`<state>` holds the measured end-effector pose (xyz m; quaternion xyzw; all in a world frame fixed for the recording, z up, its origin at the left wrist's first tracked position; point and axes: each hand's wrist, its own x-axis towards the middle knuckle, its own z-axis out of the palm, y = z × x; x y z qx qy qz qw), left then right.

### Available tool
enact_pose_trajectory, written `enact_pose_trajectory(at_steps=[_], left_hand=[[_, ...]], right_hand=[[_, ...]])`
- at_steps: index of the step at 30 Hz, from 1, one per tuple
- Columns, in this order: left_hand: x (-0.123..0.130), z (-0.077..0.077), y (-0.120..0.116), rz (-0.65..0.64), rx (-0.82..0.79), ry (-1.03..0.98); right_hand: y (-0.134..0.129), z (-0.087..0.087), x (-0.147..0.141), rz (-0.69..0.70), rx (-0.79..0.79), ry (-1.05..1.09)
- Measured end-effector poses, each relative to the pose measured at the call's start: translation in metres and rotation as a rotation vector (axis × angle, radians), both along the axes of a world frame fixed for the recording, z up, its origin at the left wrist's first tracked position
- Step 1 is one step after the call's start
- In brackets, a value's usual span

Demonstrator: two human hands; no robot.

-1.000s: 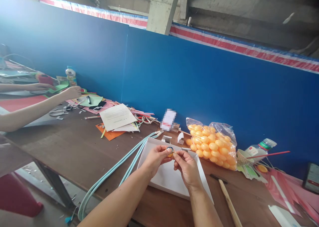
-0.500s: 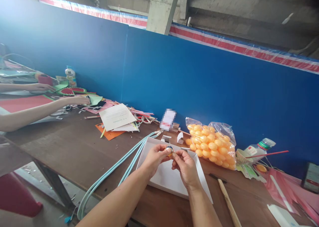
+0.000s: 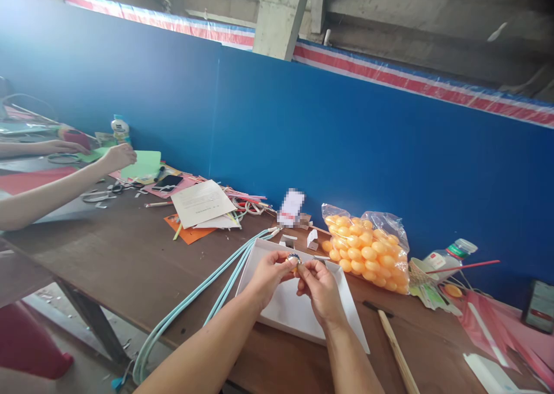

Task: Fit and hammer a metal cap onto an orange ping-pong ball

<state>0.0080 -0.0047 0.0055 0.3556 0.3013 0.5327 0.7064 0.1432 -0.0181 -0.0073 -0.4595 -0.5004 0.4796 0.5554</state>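
Pinched between the fingers of both hands is a small shiny round piece [image 3: 294, 258], silvery and dark on top with a bit of orange below. Its exact kind is too small to make out. My left hand [image 3: 272, 273] is closed on its left side. Fingertips of my right hand [image 3: 318, 281] press on it from the right. Both hands hover above a shallow white box [image 3: 288, 310] on the brown table. A bundle of light blue cords [image 3: 208, 278] runs along the box's left side.
Behind the box sits a clear bag of orange balls [image 3: 367, 250]. A wooden-handled hammer [image 3: 396, 348] lies at right, near a bottle [image 3: 454, 255]. Papers [image 3: 203, 203] and a phone-like object [image 3: 291, 207] are farther back. At left, a co-worker's hand [image 3: 119, 157] hovers by green paper [image 3: 145, 164].
My hands stay almost in place, with the small round piece still between them. At left, the co-worker's near hand has lifted and moved left, away from the green paper.
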Motion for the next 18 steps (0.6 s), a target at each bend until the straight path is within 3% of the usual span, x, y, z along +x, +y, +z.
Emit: enact_pose_trajectory(at_steps=[3, 6, 10, 12, 15, 18], left_hand=[[-0.001, -0.003, 0.002, -0.029, -0.041, -0.062], [-0.002, -0.007, 0.006, -0.064, -0.097, -0.138], [-0.003, -0.010, 0.009, -0.086, -0.142, -0.183], [-0.003, -0.011, 0.010, -0.091, -0.155, -0.184], [-0.002, -0.013, 0.010, -0.089, -0.151, -0.192], [-0.002, -0.015, 0.011, -0.093, -0.141, -0.215]], right_hand=[[-0.001, 0.002, 0.000, 0.019, 0.006, 0.008], [-0.005, 0.016, 0.005, -0.031, 0.029, 0.032], [-0.026, 0.044, 0.029, -0.283, 0.108, 0.024], [-0.045, 0.049, 0.053, -0.404, 0.111, -0.110], [-0.083, 0.031, 0.104, -0.551, -0.005, -0.570], [-0.125, -0.013, 0.157, -0.676, -0.113, -1.078]])
